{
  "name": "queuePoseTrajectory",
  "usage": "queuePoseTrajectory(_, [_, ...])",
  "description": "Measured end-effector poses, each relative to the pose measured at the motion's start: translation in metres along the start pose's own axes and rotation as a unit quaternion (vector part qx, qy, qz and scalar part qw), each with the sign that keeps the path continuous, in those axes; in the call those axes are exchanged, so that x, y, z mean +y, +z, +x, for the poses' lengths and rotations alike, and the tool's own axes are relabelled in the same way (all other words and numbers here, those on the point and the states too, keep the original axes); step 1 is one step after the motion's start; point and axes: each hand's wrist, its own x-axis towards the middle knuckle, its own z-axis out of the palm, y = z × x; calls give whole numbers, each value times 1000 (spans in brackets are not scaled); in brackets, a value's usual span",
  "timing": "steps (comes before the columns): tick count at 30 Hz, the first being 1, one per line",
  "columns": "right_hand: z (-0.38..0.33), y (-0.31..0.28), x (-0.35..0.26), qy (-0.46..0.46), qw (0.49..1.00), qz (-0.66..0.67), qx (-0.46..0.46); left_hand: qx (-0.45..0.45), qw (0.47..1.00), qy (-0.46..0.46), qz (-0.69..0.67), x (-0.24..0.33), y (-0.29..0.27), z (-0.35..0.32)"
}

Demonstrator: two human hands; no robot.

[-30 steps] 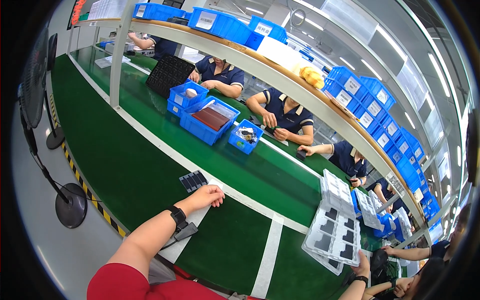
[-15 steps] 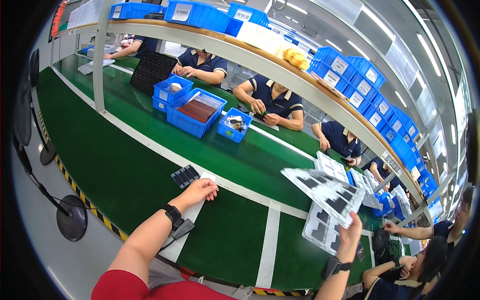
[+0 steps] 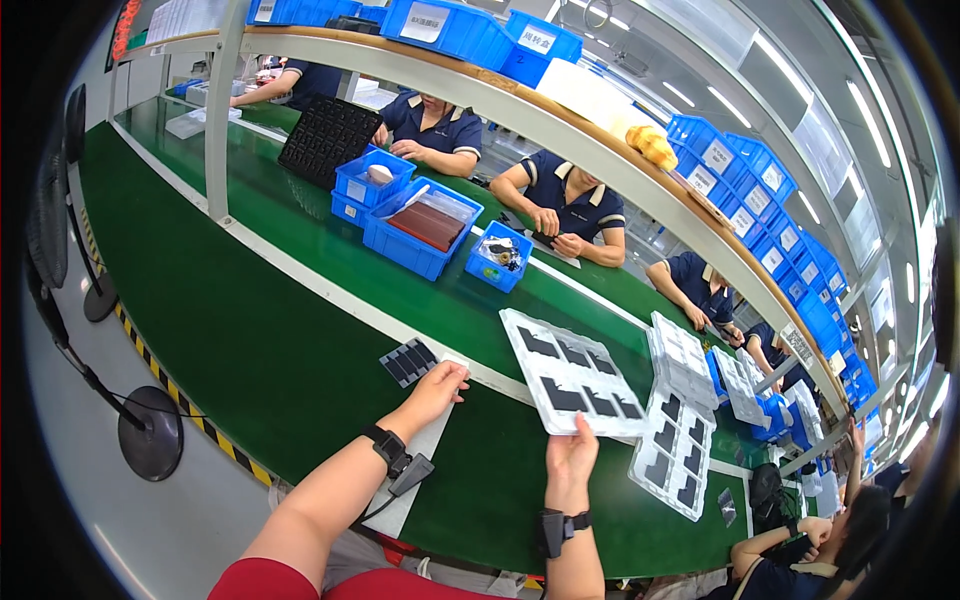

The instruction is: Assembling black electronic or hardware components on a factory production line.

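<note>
My right hand (image 3: pixel 572 455) grips the near edge of a white plastic tray (image 3: pixel 572 374), thumb on top. Flat black pieces sit in the tray's two rows of pockets, and it is tilted above the green table. My left hand (image 3: pixel 438 390) rests low over the table with its fingers curled together; whatever they may hold is hidden. Just beyond that hand lies a group of dark rectangular pieces (image 3: pixel 408 362) side by side. To the right of the lifted tray, a second white tray (image 3: pixel 675 461) with black pieces lies on the table.
More white trays (image 3: pixel 683 352) lie behind the second one. Blue bins (image 3: pixel 420 258) stand beyond the white divider (image 3: pixel 340 297), near a black slotted panel (image 3: pixel 328 140). A shelf (image 3: pixel 500 85) on posts crosses overhead, carrying blue bins. Co-workers sit opposite and at right; a black bag (image 3: pixel 767 490) is near them.
My right hand has brought the tray leftward, its pocketed face now more toward me, uncovering the second tray. My left hand stays beside the dark pieces. The whole view has shifted slightly.
</note>
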Motion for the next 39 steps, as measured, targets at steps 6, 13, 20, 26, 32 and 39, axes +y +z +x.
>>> queuePoseTrajectory(6, [-14, -16, 40, 213, 972, -102, -22, 18, 967, 143, 210, -4, 7, 3])
queuePoseTrajectory(13, [-2, 4, 19, 458, 826, -277, -177, -56, 910, 194, 363, 6, 10, -10])
queuePoseTrajectory(20, [37, -67, -59, -182, 893, -384, 145, -34, 863, 217, 456, 14, 12, -16])
queuePoseTrajectory(26, [59, -103, -59, -246, 705, -652, 130, -117, 873, 190, 434, 15, 3, -18])
queuePoseTrajectory(32, [73, -131, -51, -145, 734, -653, 117, -171, 849, 169, 471, 13, 6, -11])
queuePoseTrajectory(39, [55, -102, -60, -161, 667, -715, 132, -141, 860, 156, 464, 21, 7, -17])
